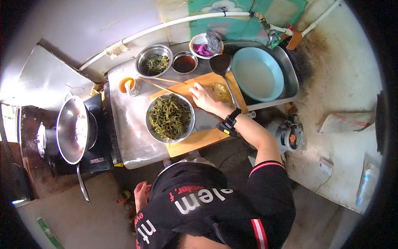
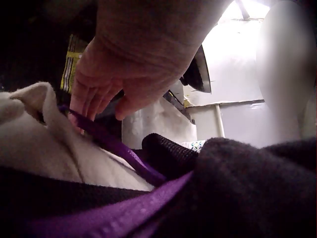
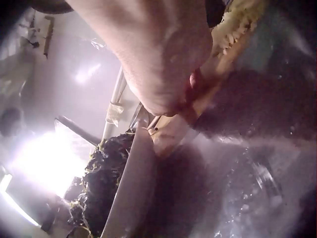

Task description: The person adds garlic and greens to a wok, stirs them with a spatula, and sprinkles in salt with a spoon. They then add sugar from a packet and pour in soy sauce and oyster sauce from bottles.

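Note:
Down beside the body, the left hand [image 1: 142, 194] hangs with loosely bent fingers; the left wrist view shows this hand [image 2: 126, 69] near beige cloth [image 2: 74, 144] and a purple strap [image 2: 121, 148]. Over the wooden board [image 1: 186, 143], the right hand [image 1: 203, 97] is bent beside a broad grey metal blade [image 1: 207, 120]. Whether its fingers grip anything is hidden, also in the right wrist view, where the hand [image 3: 158, 54] is above the wet metal surface [image 3: 237, 173]. Left of it stands a bowl of dark green strips [image 1: 171, 117]. Chopped yellowish pieces [image 1: 222, 92] lie on the board.
Chopsticks [image 1: 159, 86], a cup [image 1: 129, 86], a steel bowl [image 1: 154, 61] and a bowl of dark liquid [image 1: 185, 63] are behind. A ladle [image 1: 220, 64] leans across the board, beside a blue basin [image 1: 258, 74] in the sink. A wok [image 1: 73, 128] stands at the left.

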Demonstrator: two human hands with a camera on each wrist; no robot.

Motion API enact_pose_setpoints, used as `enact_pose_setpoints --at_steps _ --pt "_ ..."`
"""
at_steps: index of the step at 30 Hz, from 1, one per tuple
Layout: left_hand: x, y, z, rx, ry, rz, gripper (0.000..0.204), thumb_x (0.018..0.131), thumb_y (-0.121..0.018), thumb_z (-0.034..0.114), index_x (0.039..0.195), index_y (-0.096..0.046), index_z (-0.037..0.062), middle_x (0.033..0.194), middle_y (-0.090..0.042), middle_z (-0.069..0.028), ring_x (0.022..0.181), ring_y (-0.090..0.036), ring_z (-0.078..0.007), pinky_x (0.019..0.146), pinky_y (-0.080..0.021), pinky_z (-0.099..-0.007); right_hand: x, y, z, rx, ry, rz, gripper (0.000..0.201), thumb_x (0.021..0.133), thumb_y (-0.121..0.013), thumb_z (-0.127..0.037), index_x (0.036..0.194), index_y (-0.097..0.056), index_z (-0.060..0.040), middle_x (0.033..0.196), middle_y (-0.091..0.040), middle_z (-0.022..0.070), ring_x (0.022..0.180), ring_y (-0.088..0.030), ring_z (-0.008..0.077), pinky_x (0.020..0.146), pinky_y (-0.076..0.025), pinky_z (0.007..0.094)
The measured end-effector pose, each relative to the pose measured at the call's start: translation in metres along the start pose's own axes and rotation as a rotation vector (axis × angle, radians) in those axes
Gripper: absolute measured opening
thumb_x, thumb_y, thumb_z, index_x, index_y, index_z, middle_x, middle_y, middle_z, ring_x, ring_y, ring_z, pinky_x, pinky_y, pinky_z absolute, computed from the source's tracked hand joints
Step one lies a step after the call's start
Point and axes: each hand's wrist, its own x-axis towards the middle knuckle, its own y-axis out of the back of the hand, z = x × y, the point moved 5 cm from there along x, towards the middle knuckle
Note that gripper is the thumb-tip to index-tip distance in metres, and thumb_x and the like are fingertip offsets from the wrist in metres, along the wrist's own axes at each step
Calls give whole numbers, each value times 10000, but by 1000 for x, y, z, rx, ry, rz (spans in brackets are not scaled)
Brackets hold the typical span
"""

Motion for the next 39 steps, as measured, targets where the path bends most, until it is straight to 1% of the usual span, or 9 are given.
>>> enact_pose_setpoints --at_steps 6,7,12,23,33,35,36,38,39 --pt "-1 7 -4 26 -28 17 254 878 -547 200 1062 -553 25 842 -637 -80 693 -573 -117 571 -441 -240 -4 -3 1 -24 33 -3 86 804 -549 -91 866 -490 -81 888 -469 127 726 -560 333 603 -475 431" --pt "-5 4 1 17 -23 21 253 879 -545 198 1065 -553 26 840 -636 -78 692 -572 -115 575 -442 -238 -4 -3 0 16 20 -25 126 762 -502 -2 877 -492 -51 917 -471 165 755 -553 370 633 -473 454" --pt "-2 6 -5 2 -74 19 244 878 -548 214 1060 -558 52 840 -640 -55 677 -557 -91 573 -432 -222 -1 0 3 -14 75 -85 181 722 -547 -33 896 -497 -48 906 -488 154 793 -551 361 654 -474 443" --pt "-14 3 -17 -28 -33 98 234 860 -563 191 1048 -567 51 843 -635 -32 657 -527 -65 588 -424 -212 14 5 -1 -45 104 -329 154 726 -505 6 875 -480 -23 905 -496 189 783 -552 395 671 -467 463" --pt "-20 6 -22 -75 -64 107 234 848 -581 176 1044 -566 49 845 -635 -31 673 -546 -66 573 -432 -197 21 -3 6 -85 67 -337 119 706 -492 1 824 -506 -4 887 -521 200 800 -541 411 704 -459 465" --pt "-19 7 -25 -79 -58 113 233 847 -582 171 1044 -563 48 841 -634 -32 664 -544 -65 565 -431 -192 25 -2 19 -9 41 -321 77 708 -529 -15 785 -531 -7 773 -558 143 702 -588 314 622 -497 403" --pt "-19 10 -27 -61 -56 112 233 847 -582 167 1044 -560 45 836 -633 -35 652 -544 -65 553 -429 -189 28 3 22 -17 40 -322 77 708 -529 -15 785 -531 -7 773 -558 143 702 -588 314 622 -497 403" --pt "-17 11 -30 -42 -51 110 233 847 -581 164 1045 -557 42 831 -632 -38 641 -543 -64 541 -426 -185 25 3 42 678 -400 -398 51 724 -578 -48 760 -559 -18 670 -561 61 586 -580 170 515 -501 309" --pt "-19 10 -28 -57 -61 109 234 848 -580 162 1046 -555 39 825 -631 -41 630 -540 -64 532 -425 -186 26 12 40 822 -446 -384 61 749 -598 -66 793 -571 -33 659 -555 18 530 -539 82 458 -481 244"
